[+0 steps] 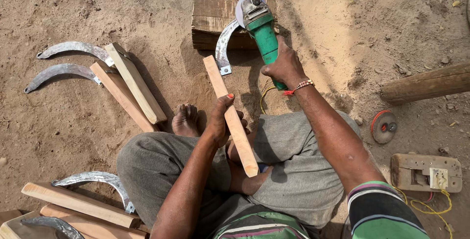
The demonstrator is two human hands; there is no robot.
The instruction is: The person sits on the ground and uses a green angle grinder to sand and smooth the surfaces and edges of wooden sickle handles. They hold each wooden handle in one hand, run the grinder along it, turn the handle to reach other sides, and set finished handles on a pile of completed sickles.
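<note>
My left hand [221,116] grips the wooden handle [240,136] of a sickle. Its curved metal blade [223,43] rests against a wooden block [210,16] on the sandy ground. My right hand [284,65] holds a green angle grinder [262,28] by its body. The grinder's disc [241,9] sits at the upper end of the blade, over the block. I sit on the ground with knees bent, one bare foot [186,120] beside the handle.
Two finished sickles [93,62] with wooden handles lie at the left. More sickles [88,190] are stacked at the lower left. A log [426,83], a loose grinding disc [383,126] and a wooden socket board [426,172] with yellow wire lie at the right.
</note>
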